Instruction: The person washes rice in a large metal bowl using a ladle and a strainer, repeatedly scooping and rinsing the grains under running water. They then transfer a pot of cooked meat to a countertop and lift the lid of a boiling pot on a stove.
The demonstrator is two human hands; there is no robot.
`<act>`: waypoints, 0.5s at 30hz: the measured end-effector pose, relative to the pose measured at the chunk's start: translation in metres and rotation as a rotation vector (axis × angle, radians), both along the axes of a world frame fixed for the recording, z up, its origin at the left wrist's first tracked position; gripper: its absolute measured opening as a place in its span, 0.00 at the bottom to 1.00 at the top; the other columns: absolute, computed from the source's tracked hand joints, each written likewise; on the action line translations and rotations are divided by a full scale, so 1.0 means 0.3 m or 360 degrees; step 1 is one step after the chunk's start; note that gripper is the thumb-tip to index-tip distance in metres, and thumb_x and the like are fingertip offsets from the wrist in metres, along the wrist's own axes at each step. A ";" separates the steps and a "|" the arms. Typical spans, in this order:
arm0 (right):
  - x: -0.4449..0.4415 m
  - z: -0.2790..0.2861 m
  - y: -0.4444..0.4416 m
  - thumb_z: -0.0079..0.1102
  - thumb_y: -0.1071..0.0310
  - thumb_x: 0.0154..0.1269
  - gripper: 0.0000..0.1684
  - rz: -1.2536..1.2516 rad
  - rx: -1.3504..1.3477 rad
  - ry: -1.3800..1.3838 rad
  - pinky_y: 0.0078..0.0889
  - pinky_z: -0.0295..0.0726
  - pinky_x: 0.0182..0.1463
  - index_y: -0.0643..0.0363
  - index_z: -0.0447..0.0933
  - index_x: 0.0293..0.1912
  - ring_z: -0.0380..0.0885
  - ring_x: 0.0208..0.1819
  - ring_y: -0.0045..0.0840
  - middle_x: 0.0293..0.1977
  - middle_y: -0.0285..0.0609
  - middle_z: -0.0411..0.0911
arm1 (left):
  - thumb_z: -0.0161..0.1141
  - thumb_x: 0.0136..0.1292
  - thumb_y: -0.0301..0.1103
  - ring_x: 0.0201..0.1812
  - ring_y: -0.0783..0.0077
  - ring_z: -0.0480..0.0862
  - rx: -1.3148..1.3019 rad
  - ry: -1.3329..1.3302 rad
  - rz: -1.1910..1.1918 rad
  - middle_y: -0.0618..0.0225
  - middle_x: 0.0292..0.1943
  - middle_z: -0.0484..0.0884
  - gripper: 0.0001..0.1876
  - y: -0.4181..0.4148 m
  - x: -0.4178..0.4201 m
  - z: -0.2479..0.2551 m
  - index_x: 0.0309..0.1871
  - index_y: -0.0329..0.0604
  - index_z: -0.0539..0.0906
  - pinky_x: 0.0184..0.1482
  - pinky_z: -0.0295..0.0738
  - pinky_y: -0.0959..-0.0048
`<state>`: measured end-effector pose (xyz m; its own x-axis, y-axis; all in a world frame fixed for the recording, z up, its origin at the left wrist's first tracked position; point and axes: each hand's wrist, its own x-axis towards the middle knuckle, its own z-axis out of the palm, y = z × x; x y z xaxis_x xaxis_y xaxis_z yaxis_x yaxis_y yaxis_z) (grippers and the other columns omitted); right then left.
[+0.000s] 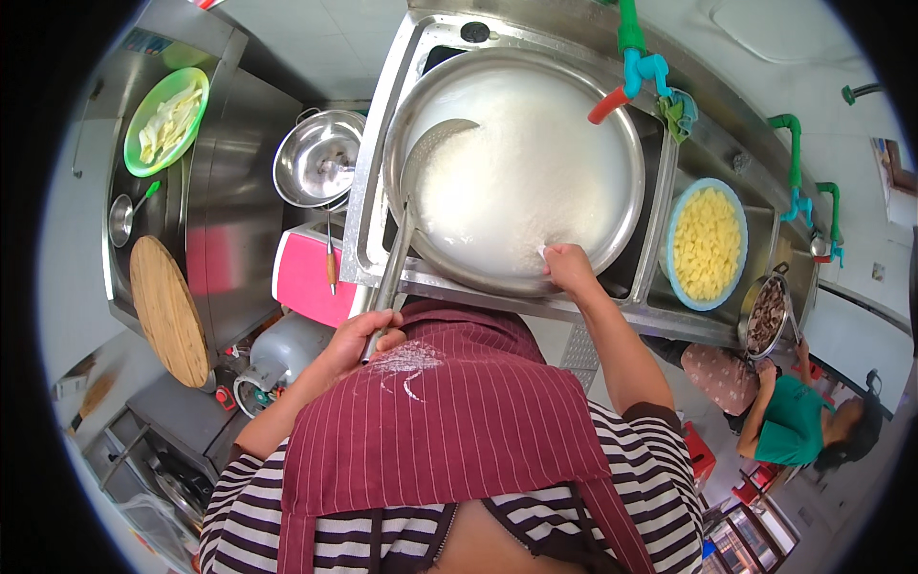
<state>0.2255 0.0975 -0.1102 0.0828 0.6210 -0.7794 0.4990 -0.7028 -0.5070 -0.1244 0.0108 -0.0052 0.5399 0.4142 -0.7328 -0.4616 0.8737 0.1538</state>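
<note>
My left hand [369, 334] grips the metal handle of a large perforated skimmer [439, 147], whose round head dips into a wide steel basin [637, 179]. Cloudy white liquid with pale grains, which look like rice, fills much of the basin. At the basin's near right rim, my right hand [566, 267] is closed with its fingertips at the inner edge; a small white thing shows at them, too small to name. The basin rests over a stainless steel sink [373, 215]. White residue marks the maroon striped apron [445, 416] below.
A blue-rimmed bowl of yellow chunks [706, 244] sits in the right sink, under green pipes. Beyond it a person in green [792, 423] holds a pan of dark pieces [767, 316]. At left are a steel bowl [319, 158], a pink lid [308, 276] and a gas cylinder [290, 348].
</note>
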 end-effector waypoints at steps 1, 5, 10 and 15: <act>-0.018 0.011 0.005 0.47 0.63 0.61 0.17 -0.0014 0.0014 0.0008 0.31 0.70 0.22 0.63 0.75 0.23 0.71 0.16 0.22 0.17 0.37 0.73 | 0.46 0.68 0.38 0.15 0.82 0.64 -0.0021 -0.0061 0.0016 0.72 0.17 0.67 0.12 -0.008 -0.005 -0.015 0.38 0.38 0.73 0.18 0.59 0.84; -0.102 0.091 0.033 0.47 0.62 0.62 0.17 0.0072 0.0134 -0.0019 0.34 0.71 0.25 0.63 0.76 0.25 0.73 0.18 0.27 0.18 0.41 0.75 | 0.46 0.68 0.38 0.16 0.81 0.65 -0.0148 -0.0004 0.0027 0.71 0.19 0.69 0.12 -0.018 -0.005 -0.022 0.40 0.37 0.73 0.19 0.61 0.84; -0.164 0.080 0.043 0.47 0.61 0.62 0.16 0.0462 0.0532 -0.0268 0.44 0.74 0.35 0.63 0.76 0.29 0.77 0.29 0.43 0.24 0.52 0.77 | 0.47 0.67 0.36 0.17 0.80 0.67 0.0116 0.0589 -0.0240 0.69 0.20 0.71 0.10 0.019 0.036 0.005 0.39 0.38 0.71 0.21 0.62 0.82; -0.187 0.118 0.044 0.46 0.60 0.64 0.15 0.0746 0.0672 -0.0579 0.49 0.74 0.40 0.62 0.74 0.36 0.77 0.35 0.49 0.30 0.54 0.78 | 0.47 0.66 0.36 0.17 0.81 0.67 0.0302 0.0623 -0.0516 0.70 0.20 0.70 0.09 0.050 0.023 0.035 0.34 0.40 0.69 0.21 0.60 0.82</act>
<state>0.1694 0.1108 -0.0748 -0.0576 0.8965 -0.4393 0.8882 -0.1548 -0.4325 -0.1174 0.0259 0.0054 0.3639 0.4166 -0.8331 -0.0496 0.9018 0.4293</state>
